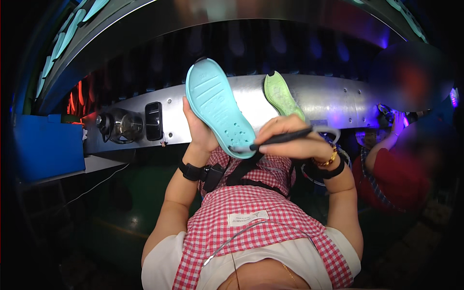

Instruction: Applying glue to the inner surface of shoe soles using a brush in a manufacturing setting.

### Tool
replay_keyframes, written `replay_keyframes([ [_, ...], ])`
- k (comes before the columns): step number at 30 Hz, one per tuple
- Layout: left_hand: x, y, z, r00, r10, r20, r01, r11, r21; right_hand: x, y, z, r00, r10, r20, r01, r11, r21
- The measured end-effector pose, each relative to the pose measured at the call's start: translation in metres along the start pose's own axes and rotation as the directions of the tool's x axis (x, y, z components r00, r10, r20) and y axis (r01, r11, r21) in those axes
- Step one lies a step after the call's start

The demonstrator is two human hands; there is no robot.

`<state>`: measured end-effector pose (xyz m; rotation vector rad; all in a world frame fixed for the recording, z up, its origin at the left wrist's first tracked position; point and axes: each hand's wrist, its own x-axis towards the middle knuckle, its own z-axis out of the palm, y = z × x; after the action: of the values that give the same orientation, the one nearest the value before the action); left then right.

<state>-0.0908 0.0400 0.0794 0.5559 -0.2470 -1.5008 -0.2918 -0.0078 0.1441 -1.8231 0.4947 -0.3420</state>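
Head view: my left hand [197,129] grasps a light turquoise clog [218,108] from behind, sole side facing me, its grooved tread and small round holes showing, heel end tipped up and far, toe end near. To its right, my right hand [295,142] is clenched around a dark pen-like tool [282,138] whose tip touches the clog's near toe edge. A green clog [282,96] rests just beyond on the metal ledge [333,99].
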Motion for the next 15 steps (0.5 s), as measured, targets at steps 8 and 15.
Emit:
replay_keyframes([
  [8, -0.008, -0.018, 0.025, 0.982, -0.118, 0.148, 0.143, 0.975, -0.171, 0.013, -0.01, 0.001, 0.964, -0.17, -0.203, 0.2, 0.97, 0.137],
  [15, -0.003, -0.014, 0.022, 0.996, 0.0, 0.09, 0.002, 1.0, -0.023, 0.002, -0.01, -0.002, 0.936, -0.126, -0.328, 0.189, 0.968, 0.168],
])
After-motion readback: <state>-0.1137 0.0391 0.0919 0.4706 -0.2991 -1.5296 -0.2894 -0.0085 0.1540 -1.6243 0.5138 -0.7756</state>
